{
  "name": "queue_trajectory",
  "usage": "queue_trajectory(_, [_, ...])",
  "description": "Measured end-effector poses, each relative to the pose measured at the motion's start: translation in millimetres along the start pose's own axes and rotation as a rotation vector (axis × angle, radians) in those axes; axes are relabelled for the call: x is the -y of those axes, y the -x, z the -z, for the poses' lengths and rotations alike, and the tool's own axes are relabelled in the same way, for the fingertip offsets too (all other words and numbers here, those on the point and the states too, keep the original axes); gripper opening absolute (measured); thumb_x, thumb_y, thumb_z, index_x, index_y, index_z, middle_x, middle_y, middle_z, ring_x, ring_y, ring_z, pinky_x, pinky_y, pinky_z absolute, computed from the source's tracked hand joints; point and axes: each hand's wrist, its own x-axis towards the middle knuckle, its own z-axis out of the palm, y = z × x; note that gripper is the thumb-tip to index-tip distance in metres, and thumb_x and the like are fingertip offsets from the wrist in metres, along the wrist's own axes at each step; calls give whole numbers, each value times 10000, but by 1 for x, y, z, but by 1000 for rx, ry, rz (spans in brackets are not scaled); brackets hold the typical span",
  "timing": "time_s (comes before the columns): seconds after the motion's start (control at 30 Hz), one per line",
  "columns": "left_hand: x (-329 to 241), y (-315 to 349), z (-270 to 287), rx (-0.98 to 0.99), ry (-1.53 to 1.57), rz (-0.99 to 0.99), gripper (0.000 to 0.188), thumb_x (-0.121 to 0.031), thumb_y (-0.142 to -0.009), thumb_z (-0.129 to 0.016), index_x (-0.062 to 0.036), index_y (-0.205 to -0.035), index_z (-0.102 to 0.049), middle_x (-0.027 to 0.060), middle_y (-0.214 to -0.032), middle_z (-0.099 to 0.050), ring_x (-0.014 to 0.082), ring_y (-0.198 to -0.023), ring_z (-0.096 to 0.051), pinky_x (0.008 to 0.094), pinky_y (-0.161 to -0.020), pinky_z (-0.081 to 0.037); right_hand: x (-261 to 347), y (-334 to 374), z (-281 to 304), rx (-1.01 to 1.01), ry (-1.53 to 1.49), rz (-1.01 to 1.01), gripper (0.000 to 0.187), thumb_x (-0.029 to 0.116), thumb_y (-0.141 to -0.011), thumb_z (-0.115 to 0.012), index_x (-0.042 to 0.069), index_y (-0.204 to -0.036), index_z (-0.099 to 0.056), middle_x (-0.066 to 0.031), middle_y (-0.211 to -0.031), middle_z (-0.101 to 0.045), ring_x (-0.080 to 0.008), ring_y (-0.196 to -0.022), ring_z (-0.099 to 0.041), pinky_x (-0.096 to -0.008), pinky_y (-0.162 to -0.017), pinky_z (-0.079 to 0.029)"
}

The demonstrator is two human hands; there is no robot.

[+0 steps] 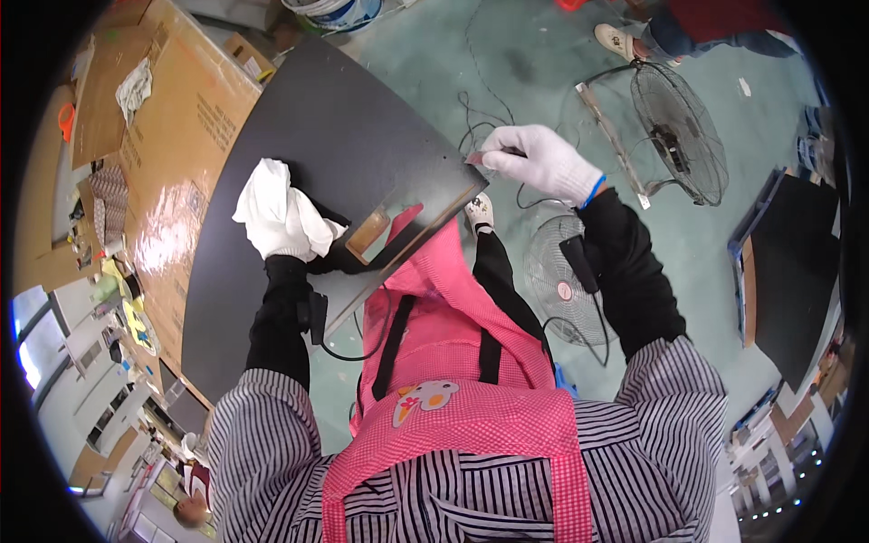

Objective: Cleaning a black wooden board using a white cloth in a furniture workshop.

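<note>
Both gloved hands meet the black panel (335,145): left hand (276,217) on top, right hand (534,158) at its corner.

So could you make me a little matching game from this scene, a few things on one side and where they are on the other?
Things:
1. white cloth
2. dark panel
3. fan
4. cardboard box

Places:
A. lying on the green floor, upper right
B. bunched in the left hand
C. left of the panel
D. its corner pinched by the right hand

Pairs: 1-B, 2-D, 3-A, 4-C
</note>
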Motion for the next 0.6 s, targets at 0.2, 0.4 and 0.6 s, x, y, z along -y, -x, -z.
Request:
queue_trajectory(0.2, [19, -2, -9, -28, 115, 76, 556, -327, -949, -660, -96, -1439, -533, 159, -1403, -578, 358, -1274, -570, 406, -1078, -457, 27, -20, 17, 241, 510, 85, 184, 293, -922, -698, 141, -1012, -750, -77, -852, -724, -260, -809, -687, -367, -757, -536])
queue_trajectory(0.4, [21, 6, -9, -76, 51, 135, 524, -313, -947, -676, -84, -1404, -562, 151, -1370, -588, 334, -1246, -586, 386, -1057, -467, 28, -14, 19, 312, 524, 87, 179, 317, -922, -666, 193, -1012, -758, -69, -893, -728, -298, -876, -693, -403, -767, -542])
queue_trajectory(0.6, [-2, 1, -2, -42, 8, 69, 512, -311, -951, -675, -69, -1389, -566, 153, -1371, -583, 325, -1246, -584, 379, -1056, -464, 25, -19, 21, 341, 590, 71, 180, 305, -924, -647, 214, -1023, -766, -68, -904, -728, -296, -880, -688, -406, -773, -548])
